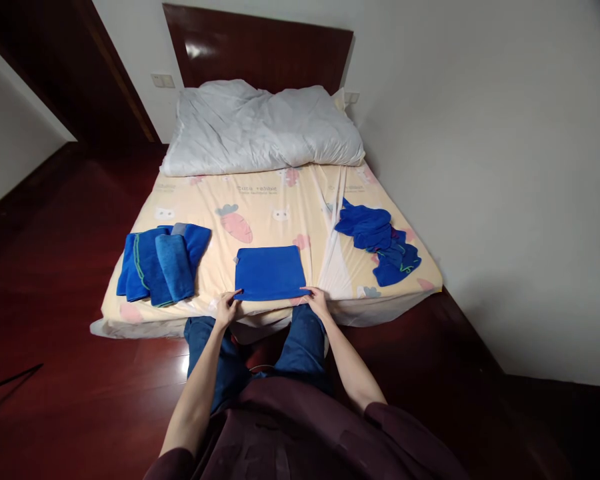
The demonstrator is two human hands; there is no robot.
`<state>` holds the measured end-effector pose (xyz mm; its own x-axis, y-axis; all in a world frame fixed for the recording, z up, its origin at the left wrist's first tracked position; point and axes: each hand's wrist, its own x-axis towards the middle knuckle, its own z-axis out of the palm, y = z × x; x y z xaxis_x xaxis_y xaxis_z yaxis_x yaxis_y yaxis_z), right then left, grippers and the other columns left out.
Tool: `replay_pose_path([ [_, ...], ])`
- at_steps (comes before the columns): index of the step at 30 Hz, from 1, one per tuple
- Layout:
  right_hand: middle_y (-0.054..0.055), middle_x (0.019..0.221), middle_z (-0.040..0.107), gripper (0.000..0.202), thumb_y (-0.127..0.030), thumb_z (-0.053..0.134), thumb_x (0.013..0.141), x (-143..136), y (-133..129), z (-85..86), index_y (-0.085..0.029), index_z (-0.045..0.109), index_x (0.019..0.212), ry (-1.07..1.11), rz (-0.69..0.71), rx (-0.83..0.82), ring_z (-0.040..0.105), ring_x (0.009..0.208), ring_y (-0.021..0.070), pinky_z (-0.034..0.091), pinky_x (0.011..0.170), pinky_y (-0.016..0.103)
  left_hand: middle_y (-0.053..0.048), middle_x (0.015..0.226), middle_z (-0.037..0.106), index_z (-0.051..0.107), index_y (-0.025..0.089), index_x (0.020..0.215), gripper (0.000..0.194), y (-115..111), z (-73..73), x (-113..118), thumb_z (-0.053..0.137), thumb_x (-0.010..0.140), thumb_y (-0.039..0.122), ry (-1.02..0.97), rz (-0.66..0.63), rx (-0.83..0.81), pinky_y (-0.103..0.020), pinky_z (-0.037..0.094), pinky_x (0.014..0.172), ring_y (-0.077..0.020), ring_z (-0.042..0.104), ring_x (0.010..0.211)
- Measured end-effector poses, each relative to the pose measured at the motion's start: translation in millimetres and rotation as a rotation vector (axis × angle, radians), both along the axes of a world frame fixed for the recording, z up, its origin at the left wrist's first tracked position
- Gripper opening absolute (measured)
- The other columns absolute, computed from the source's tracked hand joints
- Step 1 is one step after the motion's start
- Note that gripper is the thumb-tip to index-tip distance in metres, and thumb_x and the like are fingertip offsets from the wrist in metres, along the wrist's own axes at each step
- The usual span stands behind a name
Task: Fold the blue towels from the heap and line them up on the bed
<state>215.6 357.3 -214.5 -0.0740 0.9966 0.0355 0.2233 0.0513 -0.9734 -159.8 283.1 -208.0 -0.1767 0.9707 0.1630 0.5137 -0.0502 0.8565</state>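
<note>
A blue towel (270, 272) lies flat as a neat rectangle near the front edge of the bed, a small pale tag at its left side. My left hand (227, 308) pinches its near left corner. At the near right corner, my right hand (316, 300) grips the cloth between thumb and fingers. To the left rests a group of folded blue towels (163, 263), overlapping one another, one with a green edge. On the right is a crumpled heap of blue towels (377, 237) with some green and dark red trim.
The bed (265, 200) has a cream sheet printed with carrots and rabbits. A grey-white quilt (265, 130) is bunched at the far end, before a dark wooden headboard (260, 50). A white wall (505, 167) runs along the right side. Dark red flooring (80, 373) surrounds the bed.
</note>
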Motion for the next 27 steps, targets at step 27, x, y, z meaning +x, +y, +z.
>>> replay_pose_path([
  [27, 0.011, 0.084, 0.077, 0.046, -0.06, 0.071, 0.073, -8.4, 7.6, -1.5, -0.016, 0.071, 0.087, 0.048, -0.2, -0.064, 0.073, 0.08, 0.0251, 0.059, 0.076, 0.037, -0.001, 0.066, 0.068, 0.062, 0.016, 0.111, 0.053, 1.5, 16.2, 0.0, 0.071, 0.076, 0.055, -0.32, 0.225, -0.103, -0.041, 0.056, 0.09, -0.0213, 0.071, 0.079],
])
